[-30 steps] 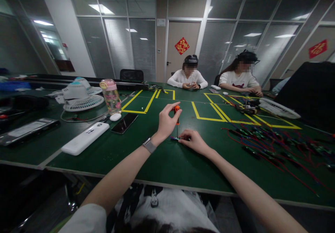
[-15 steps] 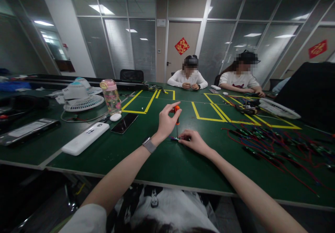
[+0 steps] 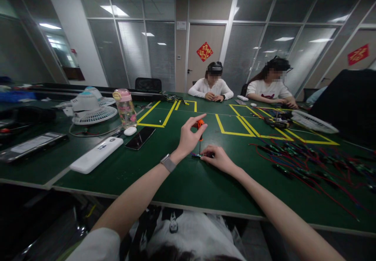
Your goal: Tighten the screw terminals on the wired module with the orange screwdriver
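My left hand (image 3: 188,137) pinches the orange handle of a small screwdriver (image 3: 200,128) that stands upright on the green table (image 3: 182,179). Its thin shaft points down onto a small dark part (image 3: 196,155) lying on the table. My right hand (image 3: 217,158) rests flat-curled on the table and presses its fingertips on that part, holding it in place. A watch is on my left wrist.
To the left lie a black phone (image 3: 140,137), a white power bank (image 3: 96,155), a pink-lidded bottle (image 3: 125,108) and white fans (image 3: 88,110). Several red-wired parts (image 3: 296,159) are spread at the right. Two people (image 3: 235,87) sit across the table, beyond yellow tape boxes.
My left fingers have shifted round the screwdriver handle, with the forefinger now over its top. My right hand and the part have stayed put.
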{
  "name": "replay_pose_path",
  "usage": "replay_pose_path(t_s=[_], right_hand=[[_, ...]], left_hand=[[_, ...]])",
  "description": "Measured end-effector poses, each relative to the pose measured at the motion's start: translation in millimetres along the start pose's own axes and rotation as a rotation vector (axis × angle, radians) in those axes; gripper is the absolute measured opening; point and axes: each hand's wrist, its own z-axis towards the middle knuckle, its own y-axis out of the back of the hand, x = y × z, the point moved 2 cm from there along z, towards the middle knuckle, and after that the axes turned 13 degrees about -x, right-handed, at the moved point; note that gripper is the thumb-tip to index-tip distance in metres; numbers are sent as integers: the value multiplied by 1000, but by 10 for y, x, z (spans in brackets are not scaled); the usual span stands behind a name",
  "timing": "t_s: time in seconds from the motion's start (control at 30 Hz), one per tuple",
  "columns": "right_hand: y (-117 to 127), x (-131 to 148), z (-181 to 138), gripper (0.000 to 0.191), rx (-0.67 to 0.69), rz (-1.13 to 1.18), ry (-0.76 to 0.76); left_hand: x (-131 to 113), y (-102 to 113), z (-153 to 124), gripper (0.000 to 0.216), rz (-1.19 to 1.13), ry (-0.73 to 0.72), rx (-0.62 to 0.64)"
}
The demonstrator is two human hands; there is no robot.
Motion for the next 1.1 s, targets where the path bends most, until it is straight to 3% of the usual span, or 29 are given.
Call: replay_pose_path(t_s=[0.13,0.37,0.6,0.87,1.1], right_hand=[[-3,-9,2,16,3,2,1],[-2,-21,1,16,5,-11,14],[0,2,5,15,8,-4,4],[-8,-24,1,15,11,17,1],[-18,-44,5,15,6,6,4]], left_hand=[[-43,29,17,27,103,-65,-33],[57,0,20,36,-123,84,35],[-60,38,16,24,148,-100,-49],[36,1,48,34,-105,104,39],[-58,43,22,25,163,-68,-63]])
